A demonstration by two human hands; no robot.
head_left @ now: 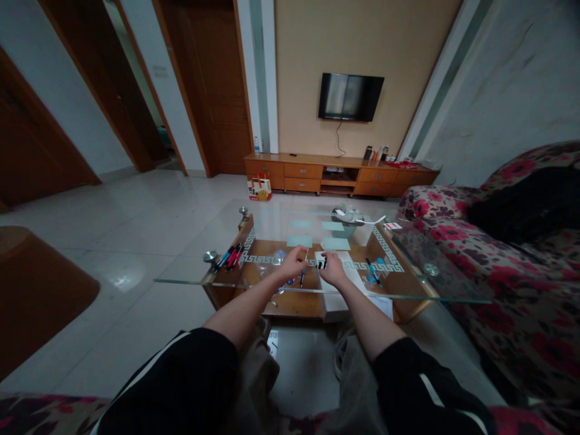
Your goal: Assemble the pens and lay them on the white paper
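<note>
Above the glass coffee table (190, 254), my left hand (292, 266) is closed in a pinch on a thin, pale stick-like piece (307, 254), perhaps part of a pen. Close by on the right, my right hand (333, 269) has its fingers bent around small black pieces (321, 264), too small to name surely. The two hands are a little apart. Between and below them is a dark pen (302, 278). A bunch of black, blue and red pens (228, 258) lies at the table's left side.
A small blue-tinted cup (371, 278) with pens by it is at the right. Clear plastic wrapping (265, 270) shows left of my hands. A white box (335, 305) appears under the glass. A basket (348, 226) stands at the back; a floral sofa (507, 272) borders the right.
</note>
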